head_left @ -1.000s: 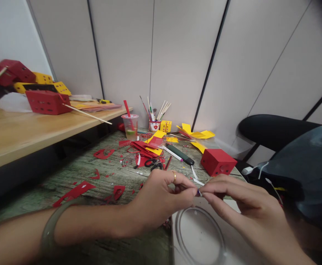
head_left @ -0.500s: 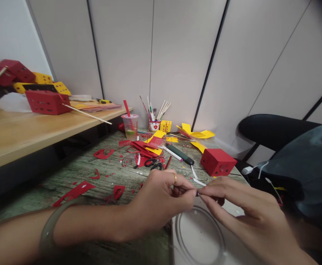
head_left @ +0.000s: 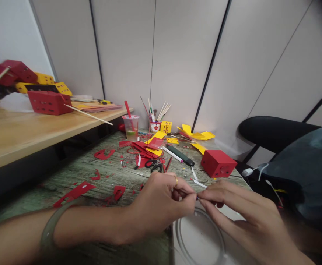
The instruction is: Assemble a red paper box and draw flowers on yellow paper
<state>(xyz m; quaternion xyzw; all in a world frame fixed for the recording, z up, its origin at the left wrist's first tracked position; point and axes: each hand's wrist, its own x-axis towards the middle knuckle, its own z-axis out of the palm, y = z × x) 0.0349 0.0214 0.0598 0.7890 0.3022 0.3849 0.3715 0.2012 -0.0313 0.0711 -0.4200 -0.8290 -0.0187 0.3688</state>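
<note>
My left hand (head_left: 166, 198), with a ring on one finger, is closed in a pinch. Its fingertips meet those of my right hand (head_left: 241, 209), which pinches from the other side. Between them shows a tiny dark purple piece (head_left: 197, 197), too small and too covered to name. Below the hands lies a coil of clear line or tubing (head_left: 177, 235) on a pale board (head_left: 233, 243). Just beyond my right hand sits a red paper box (head_left: 218, 163) with a round mark on its front. Black-handled scissors (head_left: 153, 165) lie past my left hand.
Red scraps (head_left: 74, 193) and yellow paper strips (head_left: 198, 148) litter the wood-grain table. A dark green-handled tool (head_left: 180, 154) lies mid-table. Behind stand a drink cup (head_left: 130, 127) and a pot of brushes (head_left: 155, 126). Red boxes (head_left: 49, 102) sit on a raised shelf (head_left: 9, 140) at left; a chair (head_left: 271, 130) stands right.
Both hands keep their pinch and have hardly moved. The purple piece sits slightly lower between the fingertips. The whole view has shifted a little.
</note>
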